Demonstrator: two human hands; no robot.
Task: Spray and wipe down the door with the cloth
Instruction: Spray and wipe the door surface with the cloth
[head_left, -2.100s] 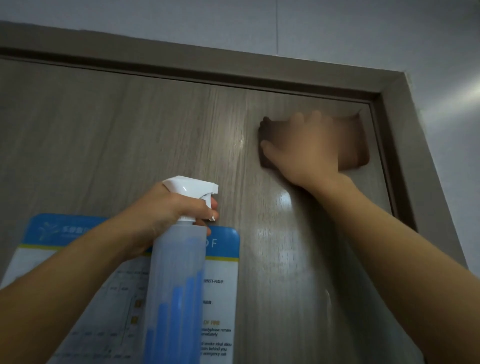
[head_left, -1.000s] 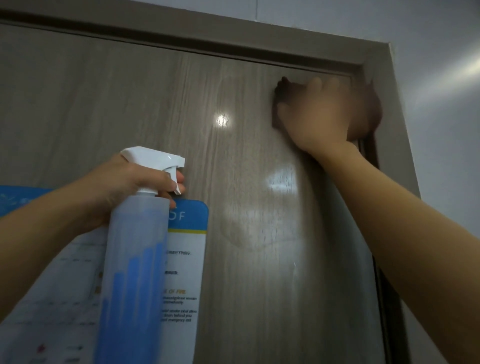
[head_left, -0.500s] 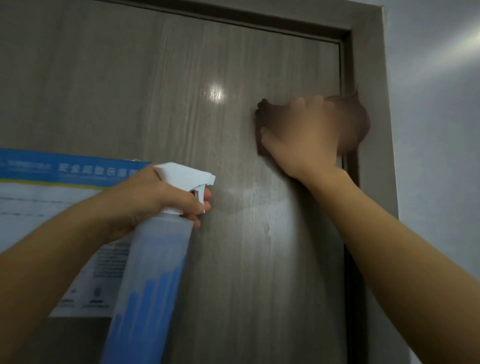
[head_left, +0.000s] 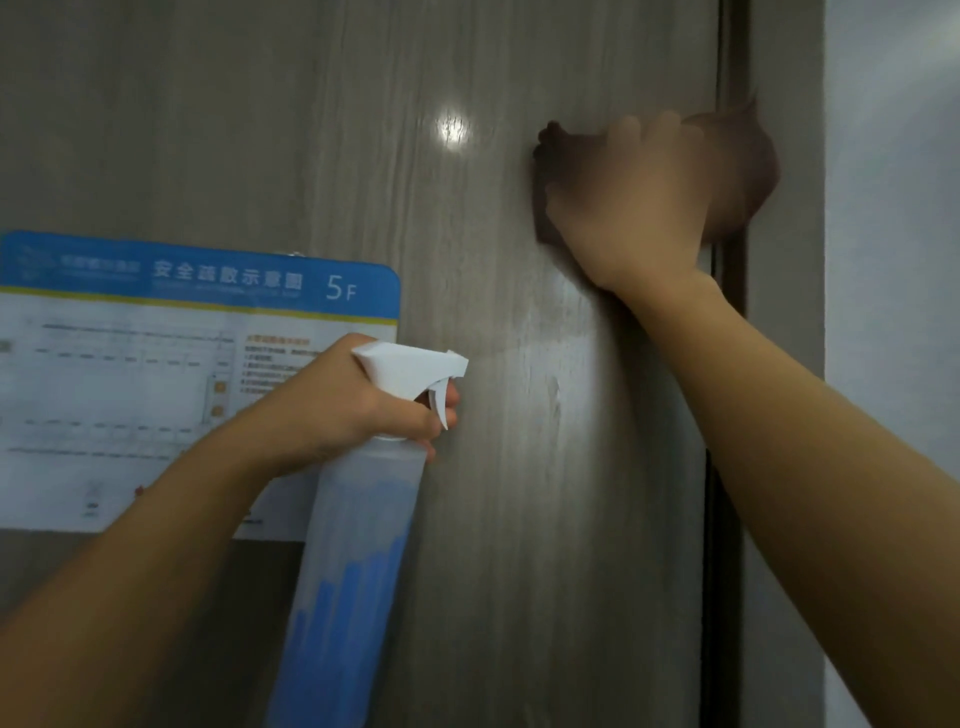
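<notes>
A grey-brown wood-grain door (head_left: 322, 114) fills the view. My right hand (head_left: 631, 208) presses a dark brown cloth (head_left: 748, 166) flat against the door near its right edge; the cloth is blurred and overlaps the frame there. My left hand (head_left: 343, 400) grips the neck of a translucent spray bottle (head_left: 353, 561) with a white trigger head, fingers on the trigger, nozzle pointing right toward the door. Blue liquid fills the bottle's lower part. A wet sheen shows on the door below the cloth.
A blue-and-white evacuation plan poster (head_left: 171, 322) marked 5F is stuck to the door at left. The grey door frame (head_left: 784, 364) runs down the right, with a dark gap beside it. A white wall (head_left: 893, 260) lies beyond.
The view has dropped down the door, so the top frame is out of sight. My right hand and cloth have wiped downward along the right edge. The bottle stays in my left hand.
</notes>
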